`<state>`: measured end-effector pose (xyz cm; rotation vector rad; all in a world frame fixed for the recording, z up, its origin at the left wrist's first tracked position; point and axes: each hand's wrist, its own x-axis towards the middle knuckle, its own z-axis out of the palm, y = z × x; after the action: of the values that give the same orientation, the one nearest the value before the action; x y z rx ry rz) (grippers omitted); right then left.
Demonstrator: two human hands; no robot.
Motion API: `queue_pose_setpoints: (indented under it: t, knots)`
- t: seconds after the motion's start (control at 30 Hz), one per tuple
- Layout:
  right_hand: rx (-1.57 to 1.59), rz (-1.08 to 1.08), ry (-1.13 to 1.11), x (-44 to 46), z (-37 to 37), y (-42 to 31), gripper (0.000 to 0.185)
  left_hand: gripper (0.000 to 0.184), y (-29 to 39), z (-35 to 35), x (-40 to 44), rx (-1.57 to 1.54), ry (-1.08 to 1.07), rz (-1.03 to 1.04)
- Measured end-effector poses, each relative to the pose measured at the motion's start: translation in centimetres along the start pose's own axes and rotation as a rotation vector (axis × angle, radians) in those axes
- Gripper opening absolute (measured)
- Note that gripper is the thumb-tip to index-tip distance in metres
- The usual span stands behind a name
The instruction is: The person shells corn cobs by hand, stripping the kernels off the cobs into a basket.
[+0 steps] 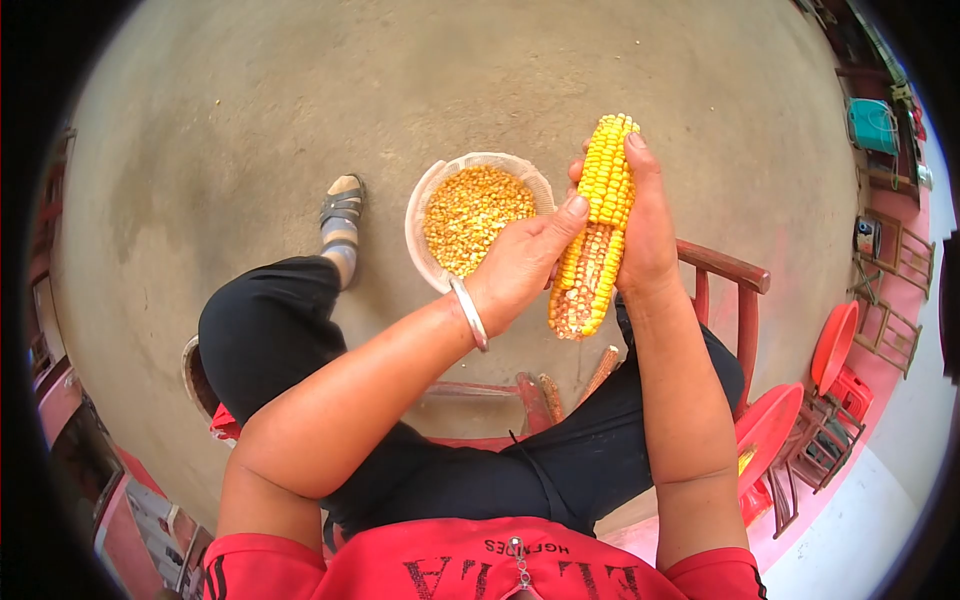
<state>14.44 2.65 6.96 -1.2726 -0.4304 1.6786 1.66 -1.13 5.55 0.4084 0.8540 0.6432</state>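
Observation:
A partly shelled ear of corn [607, 185] is held slanting in front of me. Yellow kernels fill its upper part, while stripped rows lower down bare the reddish core. My right hand [650, 220] wraps the ear from the right, thumb near the top. From the left, my left hand [515, 262], with a silver bangle [468, 314] at the wrist, grips the ear and presses its thumb on the kernels midway; its other fingers are partly hidden. Just beyond my left hand stands a pale plastic basket [418, 222] holding loose corn kernels [475, 215].
Bare corncobs [601, 372] show between my legs by a red wooden frame [535, 402]. A reddish wooden chair [725, 268] stands at right. Red basins [836, 345], small chairs [887, 338] and a teal container [873, 126] line the right wall. My sandalled foot [343, 207] rests on the floor.

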Motion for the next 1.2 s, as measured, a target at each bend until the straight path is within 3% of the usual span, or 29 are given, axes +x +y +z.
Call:
queue_pose_setpoints:
  t: [0.13,0.37,0.73,1.03,1.2]
  knots:
    - [-0.059,-0.045,0.009,0.0,-0.4,0.3,0.043,0.058,0.3,-0.7,-0.1,0.098,-0.142,0.004]
    - [-0.118,-0.058,0.011,-0.6,-0.3,0.1,0.043,0.061,-0.7,-1.0,0.3,0.257,-0.139,0.196]
    - [-0.165,-0.056,0.009,-0.5,-0.7,0.2,0.041,0.049,-0.9,-0.8,-0.1,0.516,-0.089,0.392]
    - [-0.430,-0.189,0.029,0.6,-1.0,2.0,0.042,0.041,0.1,-0.5,0.0,0.746,0.055,0.223]
    - [-0.642,-0.245,0.039,1.0,-1.6,2.9,0.043,0.038,0.6,-0.4,-0.6,0.798,0.063,0.229]
